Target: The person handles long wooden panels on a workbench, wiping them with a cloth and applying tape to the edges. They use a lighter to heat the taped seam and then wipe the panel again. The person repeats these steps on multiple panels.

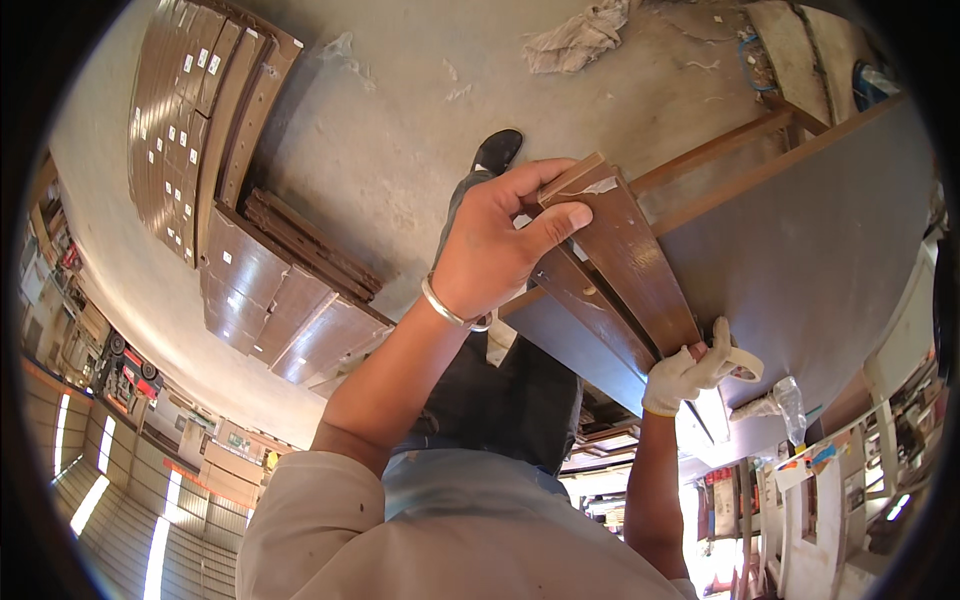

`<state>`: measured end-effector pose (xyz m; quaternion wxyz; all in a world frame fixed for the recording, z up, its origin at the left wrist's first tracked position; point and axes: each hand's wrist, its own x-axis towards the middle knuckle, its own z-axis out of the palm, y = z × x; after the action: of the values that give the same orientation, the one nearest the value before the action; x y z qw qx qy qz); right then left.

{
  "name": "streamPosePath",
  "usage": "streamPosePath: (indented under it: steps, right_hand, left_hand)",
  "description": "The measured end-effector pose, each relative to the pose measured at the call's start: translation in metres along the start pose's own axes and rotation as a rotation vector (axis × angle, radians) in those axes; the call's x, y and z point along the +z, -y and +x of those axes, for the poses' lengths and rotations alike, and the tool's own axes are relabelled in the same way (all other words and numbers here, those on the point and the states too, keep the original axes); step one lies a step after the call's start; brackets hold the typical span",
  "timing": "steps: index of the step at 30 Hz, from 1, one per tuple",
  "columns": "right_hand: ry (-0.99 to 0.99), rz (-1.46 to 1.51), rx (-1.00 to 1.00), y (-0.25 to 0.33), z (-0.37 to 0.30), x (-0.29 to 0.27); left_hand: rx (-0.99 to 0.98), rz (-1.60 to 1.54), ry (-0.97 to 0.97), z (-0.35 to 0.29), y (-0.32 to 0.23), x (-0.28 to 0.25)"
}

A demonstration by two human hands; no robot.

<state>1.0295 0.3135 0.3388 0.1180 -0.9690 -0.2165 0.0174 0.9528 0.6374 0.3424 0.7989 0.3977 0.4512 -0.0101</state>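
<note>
Of the brown board (640,260), our left hand (505,235) holds the far end, our gloved right hand (682,380) the near end.

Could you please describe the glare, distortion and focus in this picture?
In the head view, white glare washes out detail just below the gloved right hand; the stacked brown panels curve toward the rim; the left hand looks reasonably sharp.

Small white labels (188,63) stuck across the brown panel stack (163,95), another label (227,257) borne by panels (250,305) beside that stack, no lettering readable.
</note>
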Motion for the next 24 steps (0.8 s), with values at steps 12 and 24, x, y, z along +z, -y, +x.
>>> streamPosePath:
  steps: [12, 24]
  right_hand:
    - [0.042, 0.115, 0.025, -0.004, -0.002, -0.004]
    - [0.031, 0.06, -0.099, -0.01, -0.002, -0.003]
  left_hand:
    - [0.025, -0.142, -0.089, -0.006, 0.008, 0.006]
    - [0.476, 0.075, -0.401, -0.01, 0.046, 0.027]
